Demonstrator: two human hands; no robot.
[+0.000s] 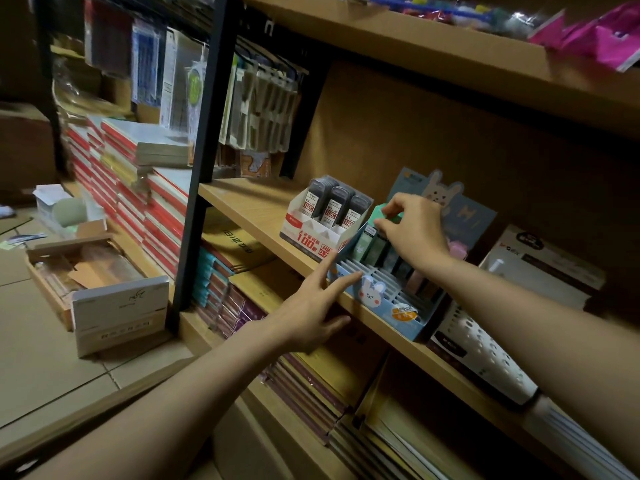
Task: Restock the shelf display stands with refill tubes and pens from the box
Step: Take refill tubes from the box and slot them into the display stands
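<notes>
Two bare arms reaching over the long light-wood shelf board (256, 209), toward a pair of cardboard display stands near its front edge. On the left, white-and-red stand (313, 233) already carrying a row of dark grey refill tubes (334, 202) upright in its back slots. Touching it on the right, pale blue slotted stand with a white rabbit on its front (372, 292): back rows partly filled with pastel cases, front slots bare. Down on the tiled floor, well apart, open flat cardboard supply box (86, 268). Left hand (311, 313) at the blue stand's front corner, fingers straight and spread, index tip against the card, apparently steadying. Right hand (412, 225) above the back rows, thumb and fingertips pinching a small mint-green case (382, 211). Step in hand, judging by this: seating that case in the blue stand. Next move calls for lining it up over a free slot, pushing straight down, keeping the stand braced against sliding.
</notes>
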